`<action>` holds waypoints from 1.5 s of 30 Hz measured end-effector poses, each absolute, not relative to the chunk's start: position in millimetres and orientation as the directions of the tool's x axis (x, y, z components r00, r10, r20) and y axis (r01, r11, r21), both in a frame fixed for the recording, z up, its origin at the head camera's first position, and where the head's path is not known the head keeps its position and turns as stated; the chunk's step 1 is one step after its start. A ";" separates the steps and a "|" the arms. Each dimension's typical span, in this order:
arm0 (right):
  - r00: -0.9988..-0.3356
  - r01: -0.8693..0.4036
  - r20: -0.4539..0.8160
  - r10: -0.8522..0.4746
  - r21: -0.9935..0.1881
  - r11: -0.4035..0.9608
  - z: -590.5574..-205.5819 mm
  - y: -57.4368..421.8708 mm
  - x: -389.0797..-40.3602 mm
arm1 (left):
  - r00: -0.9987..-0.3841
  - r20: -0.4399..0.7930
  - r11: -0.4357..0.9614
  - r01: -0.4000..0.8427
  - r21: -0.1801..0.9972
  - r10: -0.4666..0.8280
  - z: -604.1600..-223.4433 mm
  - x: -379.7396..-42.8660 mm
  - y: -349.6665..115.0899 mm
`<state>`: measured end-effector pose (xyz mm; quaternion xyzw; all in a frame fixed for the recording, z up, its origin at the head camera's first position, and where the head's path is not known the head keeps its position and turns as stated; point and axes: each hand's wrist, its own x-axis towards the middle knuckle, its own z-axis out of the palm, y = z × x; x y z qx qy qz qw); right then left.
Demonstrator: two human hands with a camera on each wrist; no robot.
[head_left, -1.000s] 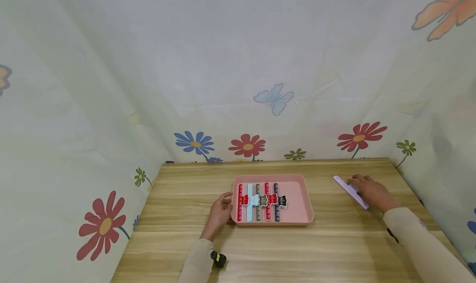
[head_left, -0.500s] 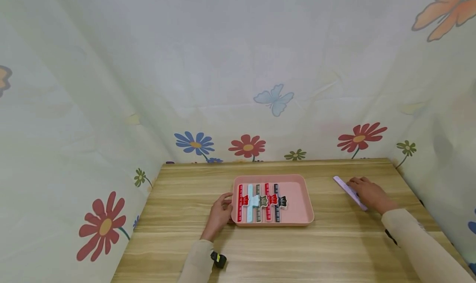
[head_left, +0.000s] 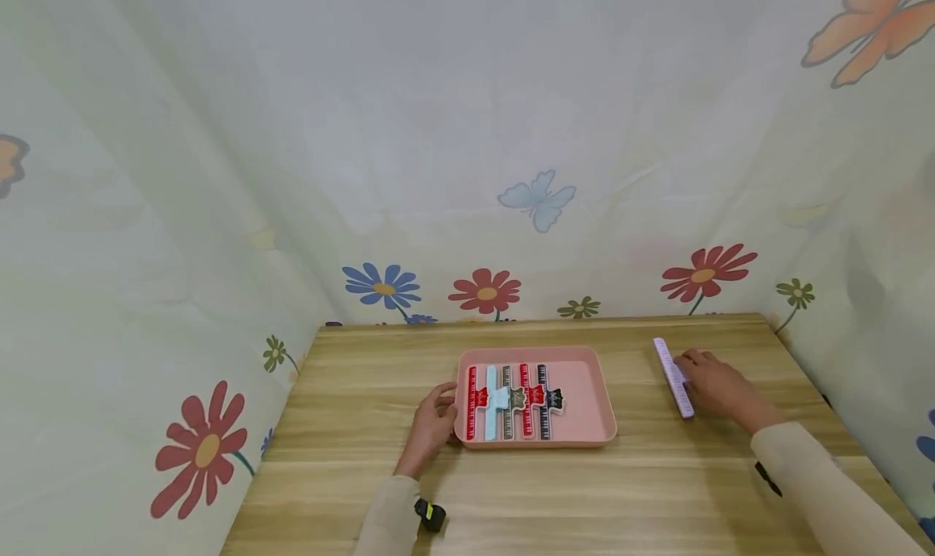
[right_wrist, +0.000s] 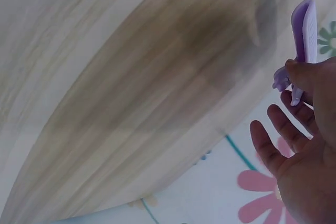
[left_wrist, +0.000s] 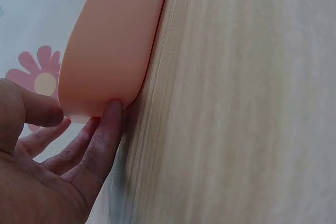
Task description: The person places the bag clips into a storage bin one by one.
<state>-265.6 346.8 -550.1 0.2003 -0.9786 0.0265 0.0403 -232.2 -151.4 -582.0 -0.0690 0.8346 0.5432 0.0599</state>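
Note:
A pink tray (head_left: 582, 394) lies on the table. In it, a red clip (head_left: 471, 418), a light blue clip (head_left: 491, 422) and several other long clips with ruler-like markings and animal-shaped handles stand side by side. My left hand (head_left: 429, 426) is at the tray's left side; in the left wrist view its fingertips (left_wrist: 114, 111) touch the outer wall, with the thumb at the rim. Right of the tray, my right hand (head_left: 719, 384) holds a long purple clip (head_left: 674, 377). Thumb and index finger pinch it near its handle (right_wrist: 282, 78), and the other fingers spread loosely.
The wooden table (head_left: 526, 499) runs back to a flower-printed cloth wall (head_left: 438, 215), with more cloth at both sides. A black wrist device (head_left: 431, 515) sits by the left sleeve. The tray's right part shows bare pink bottom.
My right hand has turned the purple clip from a slant to nearly lengthwise, and its near end has swung left. The left hand and tray have kept their places.

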 end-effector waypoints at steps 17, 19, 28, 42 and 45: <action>-0.910 -0.398 0.169 -0.379 -0.097 0.912 -521.7 307.1 -248.7 | -0.987 -0.154 0.367 -0.156 0.917 -0.035 -583.5 -231.1 -151.5; -0.912 -0.393 0.170 -0.373 -0.104 0.914 -518.6 301.4 -247.2 | -0.987 -0.154 0.365 -0.156 0.918 -0.036 -583.0 -231.1 -151.5; -0.896 -0.427 0.181 -0.405 -0.100 0.899 -512.8 280.7 -242.1 | -0.986 -0.164 0.371 -0.166 0.914 -0.037 -581.5 -230.5 -150.3; -0.871 -0.475 0.202 -0.449 -0.103 0.874 -505.7 245.2 -236.7 | -0.988 -0.152 0.362 -0.153 0.919 -0.030 -583.7 -230.5 -150.9; -0.869 -0.479 0.198 -0.452 -0.111 0.871 -504.8 238.3 -235.6 | -0.989 -0.148 0.363 -0.147 0.920 -0.028 -583.7 -229.9 -150.7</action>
